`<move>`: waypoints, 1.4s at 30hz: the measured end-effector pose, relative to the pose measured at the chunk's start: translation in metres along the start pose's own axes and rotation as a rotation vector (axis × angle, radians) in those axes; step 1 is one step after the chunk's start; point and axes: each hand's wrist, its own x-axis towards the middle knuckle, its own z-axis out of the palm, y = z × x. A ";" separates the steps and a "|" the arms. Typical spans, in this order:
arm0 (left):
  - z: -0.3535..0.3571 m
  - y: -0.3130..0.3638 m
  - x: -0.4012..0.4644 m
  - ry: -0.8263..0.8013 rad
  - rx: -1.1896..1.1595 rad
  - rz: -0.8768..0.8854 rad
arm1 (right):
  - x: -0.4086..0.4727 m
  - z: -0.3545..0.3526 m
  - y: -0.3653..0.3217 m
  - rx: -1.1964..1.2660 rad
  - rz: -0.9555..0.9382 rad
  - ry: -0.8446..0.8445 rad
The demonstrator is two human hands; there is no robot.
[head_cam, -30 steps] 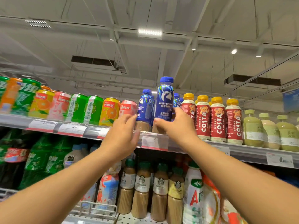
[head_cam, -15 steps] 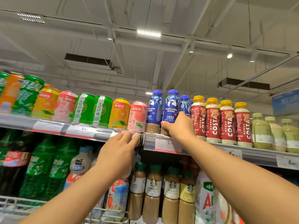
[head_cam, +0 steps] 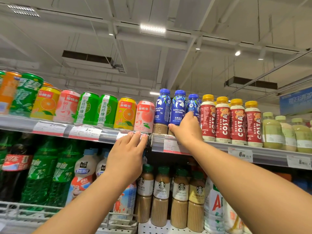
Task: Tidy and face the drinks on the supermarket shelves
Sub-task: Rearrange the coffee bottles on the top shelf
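We note the middle blue coffee bottle (head_cam: pixel 179 107) upright at the top shelf (head_cam: pixel 211 146) edge, right hand (head_cam: pixel 185 129) curled round its base, left hand (head_cam: pixel 130 149) flat on the rail; facing looks nearly done, neighbours unchecked.

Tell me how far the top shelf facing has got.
Done: the cans and Costa bottles stand upright, labels forward. In hand: right hand grips the middle Luckin bottle; left hand rests on the shelf edge. Left: the neighbouring Luckin bottle, label turned sideways.
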 end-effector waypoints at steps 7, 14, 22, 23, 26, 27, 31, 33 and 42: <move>0.005 0.000 0.001 0.023 -0.005 -0.011 | -0.002 0.009 0.004 -0.029 -0.023 0.041; 0.009 0.003 0.002 -0.051 0.021 -0.050 | 0.000 0.013 0.006 -0.035 -0.017 0.065; 0.009 0.022 0.004 -0.065 0.083 -0.167 | -0.029 -0.041 0.063 0.124 -0.291 0.048; 0.008 0.031 0.004 -0.043 0.054 -0.180 | -0.033 -0.057 0.082 0.081 -0.327 0.032; 0.008 0.080 0.009 0.073 -0.035 0.000 | -0.046 -0.105 0.148 -0.126 -0.389 -0.058; 0.009 0.103 0.014 0.095 -0.043 0.108 | -0.048 -0.121 0.172 -0.215 -0.394 -0.098; 0.009 0.199 0.043 0.016 -0.080 0.284 | -0.040 -0.182 0.255 -0.515 -0.319 -0.203; 0.021 0.237 0.059 -0.012 -0.076 0.269 | -0.032 -0.207 0.292 -0.564 -0.258 -0.229; 0.056 0.320 0.075 -0.085 0.043 0.028 | 0.019 -0.272 0.427 -0.559 -0.166 -0.255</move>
